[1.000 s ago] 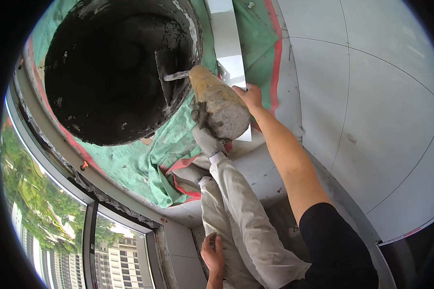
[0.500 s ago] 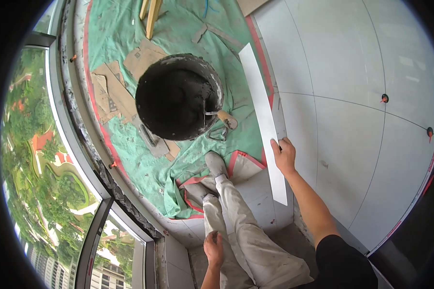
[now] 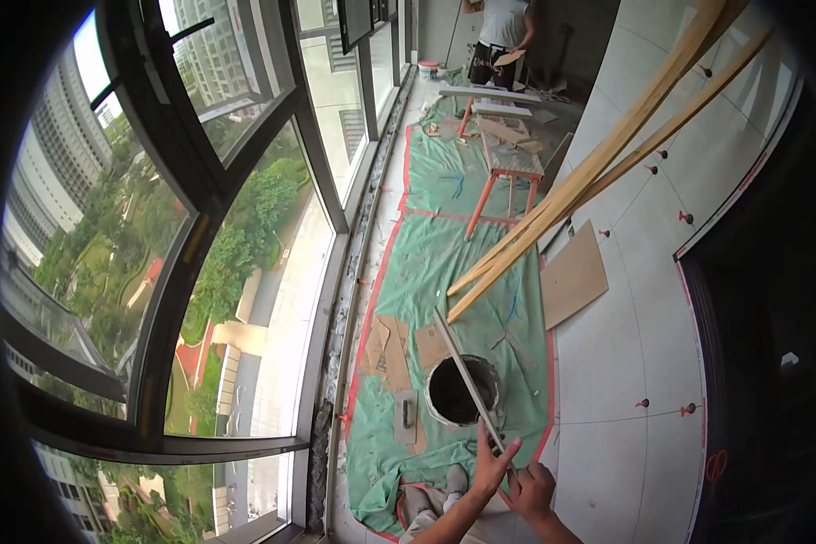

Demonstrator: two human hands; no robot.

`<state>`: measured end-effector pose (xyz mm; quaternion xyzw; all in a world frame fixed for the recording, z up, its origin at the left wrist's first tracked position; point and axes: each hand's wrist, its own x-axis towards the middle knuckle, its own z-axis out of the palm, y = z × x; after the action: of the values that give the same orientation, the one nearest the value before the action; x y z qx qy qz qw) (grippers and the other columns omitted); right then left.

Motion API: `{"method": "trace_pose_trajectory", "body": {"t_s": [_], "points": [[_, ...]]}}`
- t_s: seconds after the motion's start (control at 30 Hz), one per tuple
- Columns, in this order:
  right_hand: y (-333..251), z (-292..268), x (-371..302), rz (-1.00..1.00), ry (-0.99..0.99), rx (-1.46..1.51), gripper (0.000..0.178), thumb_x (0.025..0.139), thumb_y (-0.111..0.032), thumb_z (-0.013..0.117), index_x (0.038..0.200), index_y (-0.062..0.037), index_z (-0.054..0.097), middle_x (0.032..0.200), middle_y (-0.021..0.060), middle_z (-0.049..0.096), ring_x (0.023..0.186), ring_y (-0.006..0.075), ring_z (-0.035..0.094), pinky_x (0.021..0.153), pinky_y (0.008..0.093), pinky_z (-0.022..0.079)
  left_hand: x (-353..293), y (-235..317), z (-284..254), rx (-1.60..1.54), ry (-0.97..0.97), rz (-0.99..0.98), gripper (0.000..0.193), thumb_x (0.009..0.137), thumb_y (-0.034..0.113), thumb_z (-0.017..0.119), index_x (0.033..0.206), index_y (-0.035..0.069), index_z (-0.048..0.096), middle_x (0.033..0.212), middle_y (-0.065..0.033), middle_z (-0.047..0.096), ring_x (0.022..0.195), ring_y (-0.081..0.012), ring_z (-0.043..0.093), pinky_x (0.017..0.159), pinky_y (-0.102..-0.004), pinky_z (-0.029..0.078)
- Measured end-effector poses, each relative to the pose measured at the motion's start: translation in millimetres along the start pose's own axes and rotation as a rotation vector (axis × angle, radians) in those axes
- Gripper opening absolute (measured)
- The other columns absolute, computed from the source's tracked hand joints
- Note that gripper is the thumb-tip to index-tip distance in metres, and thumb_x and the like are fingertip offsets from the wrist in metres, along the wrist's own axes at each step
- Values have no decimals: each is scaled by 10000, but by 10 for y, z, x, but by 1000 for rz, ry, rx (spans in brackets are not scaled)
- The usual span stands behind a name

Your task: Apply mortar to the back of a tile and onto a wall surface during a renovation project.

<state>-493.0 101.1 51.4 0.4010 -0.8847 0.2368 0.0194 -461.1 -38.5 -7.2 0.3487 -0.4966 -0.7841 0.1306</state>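
Note:
A long, narrow white strip [image 3: 470, 374], seen nearly edge-on, slants away from me over the round bucket [image 3: 432, 392] with its dark inside. Near the strip's close end, my left hand [image 3: 491, 464] grips it, with the thumb standing out to the right. Just right of that, my right hand [image 3: 531, 490] has its fingers curled at the strip's near end. Beyond my feet, a flat hand trowel [image 3: 406, 415] lies left of the bucket.
Green sheeting [image 3: 435, 272] covers the floor beside the windows. Long wooden poles [image 3: 553, 213] slant across the right side, and a brown board [image 3: 575, 275] leans at the tiled wall. Farther off stand an orange-legged bench [image 3: 514, 161] and another person [image 3: 506, 27]. Cardboard [image 3: 385, 349] lies left.
My view has lifted toward the far end of the room. The strip, held in my right hand alone before, has swung over the bucket, and my left hand has come up onto it.

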Motion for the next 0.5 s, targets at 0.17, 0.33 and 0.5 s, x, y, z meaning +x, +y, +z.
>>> {"method": "trace_pose_trajectory", "body": {"t_s": [0.17,0.33,0.5], "points": [[-908,-515,267,-80,89,123,229,935,-194,808,1098,-37,770,986,163,694,854,411,705,758,534,555,-316,1154,-256,-128,224,259,955,1013,150,812,1802,85,277,1456,-199,614,1241,-276,679,1065,-420,570],[-1431,-798,24,-18,-64,294,557,1050,-273,744,1512,14,626,1227,248,764,1051,480,753,913,555,599,-573,2170,-533,-334,241,379,748,1048,125,743,1711,24,411,1441,-143,631,1206,-218,635,1062,-364,528],[-1718,-819,-132,-61,11,439,578,1095,-290,709,1572,10,579,1414,277,731,1252,488,730,1068,546,581,-1081,2946,-606,-419,219,600,612,1031,143,737,1588,4,525,1443,-139,637,1184,-219,639,1054,-374,524]]}}
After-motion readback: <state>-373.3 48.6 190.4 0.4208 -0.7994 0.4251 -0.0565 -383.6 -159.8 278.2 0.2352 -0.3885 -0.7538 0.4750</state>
